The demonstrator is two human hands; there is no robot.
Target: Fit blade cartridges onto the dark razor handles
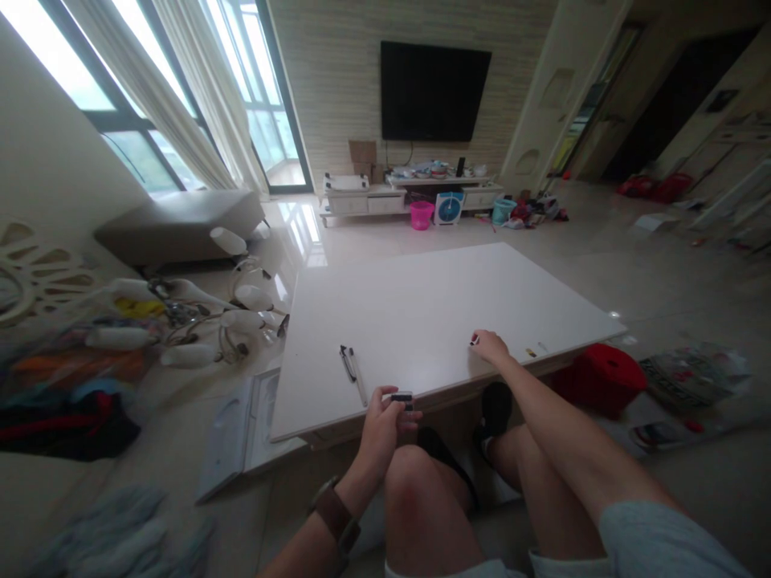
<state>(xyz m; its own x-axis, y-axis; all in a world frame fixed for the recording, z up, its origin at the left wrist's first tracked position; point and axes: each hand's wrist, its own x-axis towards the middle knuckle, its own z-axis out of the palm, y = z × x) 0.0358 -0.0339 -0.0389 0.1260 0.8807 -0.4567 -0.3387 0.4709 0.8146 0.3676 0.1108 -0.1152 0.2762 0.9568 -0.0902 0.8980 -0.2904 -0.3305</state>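
By the white table (409, 305), your left hand (381, 419) grips a clear-and-black case (402, 397), lower centre; your right hand (491, 347), well apart, right of centre, pinches a dark piece (474, 343).

Flat-screen TV (435, 91) on far wall (328, 72), white TV cabinet (385, 204) below. 1 pink bucket (422, 216) beside 1 box fan (449, 209). Chandelier (198, 293) on floor (343, 235) left, near grey bench (186, 221). Red bin (608, 385) right.
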